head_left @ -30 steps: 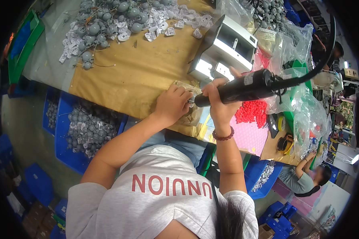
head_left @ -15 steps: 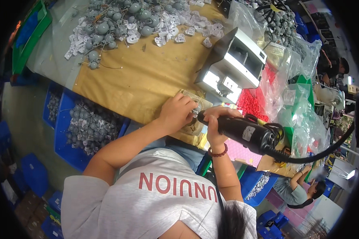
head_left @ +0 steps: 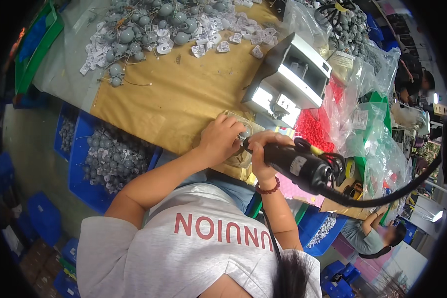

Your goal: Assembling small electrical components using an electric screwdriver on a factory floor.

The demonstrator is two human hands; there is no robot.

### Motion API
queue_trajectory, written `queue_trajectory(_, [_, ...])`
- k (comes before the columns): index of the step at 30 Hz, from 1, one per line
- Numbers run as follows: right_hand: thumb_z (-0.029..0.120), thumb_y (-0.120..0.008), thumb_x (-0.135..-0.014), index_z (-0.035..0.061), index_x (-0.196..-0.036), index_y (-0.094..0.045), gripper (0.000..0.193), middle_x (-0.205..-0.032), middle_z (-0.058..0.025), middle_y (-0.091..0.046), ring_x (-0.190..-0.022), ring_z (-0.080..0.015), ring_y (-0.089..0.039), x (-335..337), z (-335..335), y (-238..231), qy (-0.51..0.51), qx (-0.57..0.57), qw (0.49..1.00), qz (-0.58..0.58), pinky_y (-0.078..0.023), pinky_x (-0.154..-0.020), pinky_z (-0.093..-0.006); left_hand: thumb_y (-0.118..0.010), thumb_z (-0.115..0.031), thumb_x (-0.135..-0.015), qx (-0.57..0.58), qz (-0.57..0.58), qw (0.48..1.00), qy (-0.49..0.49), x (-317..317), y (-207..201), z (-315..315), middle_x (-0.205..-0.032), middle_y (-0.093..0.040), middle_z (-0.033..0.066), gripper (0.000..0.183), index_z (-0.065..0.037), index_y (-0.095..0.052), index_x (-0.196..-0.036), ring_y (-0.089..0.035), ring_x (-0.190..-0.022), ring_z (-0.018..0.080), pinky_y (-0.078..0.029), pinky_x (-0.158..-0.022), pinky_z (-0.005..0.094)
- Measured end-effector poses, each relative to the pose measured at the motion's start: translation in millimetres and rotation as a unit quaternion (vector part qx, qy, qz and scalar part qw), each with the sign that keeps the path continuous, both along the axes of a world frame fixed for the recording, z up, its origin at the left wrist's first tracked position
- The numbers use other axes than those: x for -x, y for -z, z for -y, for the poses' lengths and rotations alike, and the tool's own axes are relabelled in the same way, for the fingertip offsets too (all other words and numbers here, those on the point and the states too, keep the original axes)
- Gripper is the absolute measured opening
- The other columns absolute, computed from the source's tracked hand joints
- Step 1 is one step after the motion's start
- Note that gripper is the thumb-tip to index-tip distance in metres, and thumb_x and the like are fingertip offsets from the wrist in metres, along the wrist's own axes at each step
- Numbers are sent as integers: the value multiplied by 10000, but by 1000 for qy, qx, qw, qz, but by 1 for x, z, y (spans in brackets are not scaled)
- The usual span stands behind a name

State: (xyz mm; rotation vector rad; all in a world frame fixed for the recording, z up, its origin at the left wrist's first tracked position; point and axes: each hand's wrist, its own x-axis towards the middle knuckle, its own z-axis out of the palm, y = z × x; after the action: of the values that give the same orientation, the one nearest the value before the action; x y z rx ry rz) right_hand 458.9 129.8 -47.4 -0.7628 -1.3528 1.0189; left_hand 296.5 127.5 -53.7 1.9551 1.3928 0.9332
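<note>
In my right hand (head_left: 262,160) is a black corded electric screwdriver (head_left: 297,166), its body lying across my palm and its tip pointing left. The fingers of my left hand (head_left: 219,136) close on a small grey rounded part (head_left: 245,133) at the near edge of the table. That part rests on a block-like holder wrapped in clear tape (head_left: 239,158), mostly hidden by my hands. The screwdriver's tip meets the grey part close to my left fingertips; the exact contact is hidden.
A white and black box-shaped device (head_left: 303,69) stands beyond my right hand. Grey balls with wires and white plates (head_left: 169,25) are heaped at the far side. Red pieces (head_left: 314,131) lie right; a blue bin (head_left: 79,171) of grey parts sits left. A co-worker (head_left: 362,236) is at right.
My right hand and the screwdriver have shifted slightly left, with the tool's back end tipped a little lower. My left hand stays almost where it was.
</note>
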Motion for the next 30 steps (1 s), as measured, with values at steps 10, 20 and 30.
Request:
queue_trajectory(10, [-47, -701, -838, 10, -1132, -511, 355, -846, -26, -603, -692, -101, -586, 5, -15, -52, 79, 69, 992, 74, -488, -625, -251, -761, -107, -737, -9, -29, 999, -39, -9, 1, 8, -1099, -604, 66, 408, -123, -626, -1122, -552, -1071, 321, -495, -900, 422])
queue_trajectory(20, [28, -666, -914, -22, -1177, -598, 276, -1083, -117, -641, -927, -195, -610, -73, -24, -14, 342, -25, 912, 223, -496, -803, -315, -771, -83, -777, -43, -1, 999, -13, -5, 6, 17, -1131, -677, 86, 366, -64, -672, -1129, -568, -1094, 322, -460, -972, 406])
queue_trajectory(30, [107, -710, -914, -44, -1013, -725, 180, -856, -123, -732, -757, -134, -670, -8, -16, 7, 77, 228, 953, 183, -520, -672, -291, -774, -72, -772, -74, -4, 997, -11, -7, 8, 17, -1075, -692, 96, 368, -66, -694, -1131, -605, -1052, 312, -497, -919, 411])
